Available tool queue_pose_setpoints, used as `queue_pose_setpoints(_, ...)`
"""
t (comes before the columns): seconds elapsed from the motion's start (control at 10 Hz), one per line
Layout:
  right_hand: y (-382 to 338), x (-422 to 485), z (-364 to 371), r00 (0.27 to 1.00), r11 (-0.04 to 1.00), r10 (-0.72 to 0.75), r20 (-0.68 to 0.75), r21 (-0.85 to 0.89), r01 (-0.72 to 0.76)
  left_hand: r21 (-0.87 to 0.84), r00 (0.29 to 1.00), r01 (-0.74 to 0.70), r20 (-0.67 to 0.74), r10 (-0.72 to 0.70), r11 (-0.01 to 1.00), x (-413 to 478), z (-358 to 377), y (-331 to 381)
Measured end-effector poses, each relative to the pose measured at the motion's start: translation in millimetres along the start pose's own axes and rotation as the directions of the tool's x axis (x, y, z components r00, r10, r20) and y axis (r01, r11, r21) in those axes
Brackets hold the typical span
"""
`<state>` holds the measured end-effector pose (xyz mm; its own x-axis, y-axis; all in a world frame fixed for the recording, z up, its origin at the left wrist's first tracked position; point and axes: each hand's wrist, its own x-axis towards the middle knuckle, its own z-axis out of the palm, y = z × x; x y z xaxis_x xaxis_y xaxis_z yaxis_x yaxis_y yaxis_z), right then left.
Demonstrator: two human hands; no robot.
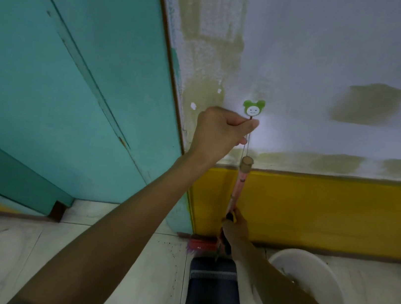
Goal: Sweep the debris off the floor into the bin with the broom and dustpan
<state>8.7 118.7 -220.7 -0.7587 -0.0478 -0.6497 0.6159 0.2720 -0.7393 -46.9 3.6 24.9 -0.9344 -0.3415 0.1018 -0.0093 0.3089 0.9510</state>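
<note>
- Just below the green hook, the left hand pinches the string, thumb against curled fingers.
- Farther below the hook, the right hand wraps its fingers round the broom handle.
- Straight below the hook lies the dustpan, with the bin lower right.

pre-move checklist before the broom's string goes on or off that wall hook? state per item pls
1. Left hand pinches the string just under the green hook: ok.
2. String looped over the hook: cannot tell, the fingers cover the spot.
3. Right hand grips the broom handle low down: ok.
4. Dustpan free of the broom: cannot tell, its handle runs up to the right hand.
5. Bin on the floor at the right, by the wall: ok.
</note>
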Motion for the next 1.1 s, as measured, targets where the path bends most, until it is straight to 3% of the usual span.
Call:
queue_pose_setpoints(0.2, -9, 12, 3, 0.998, 0.999, 0.040, 0.040, 0.022, -0.041, 0.038, 0.994, -0.088, -0.066, 0.090, 0.995, -7, 5, -7)
queue_pose_setpoints(0.5, -12, 9, -1, 0.997, 0.996, 0.021, 0.079, -0.084, -0.014, 0.087, 0.990, -0.095, -0.096, 0.103, 0.992, -17, 9, -16)
queue_pose_setpoints(0.9, -12, -23, -30, 0.998, 0.997, -0.001, 0.069, -0.078, 0.006, 0.258, 0.990, -0.079, -0.092, 0.106, 0.963, -35, 12, -6)
queue_pose_setpoints(1.1, -28, -65, -46, 0.974, 0.960, -0.226, -0.029, -0.176, 0.217, 0.380, 0.994, -0.085, -0.034, 0.106, 0.921, -59, 6, -8)
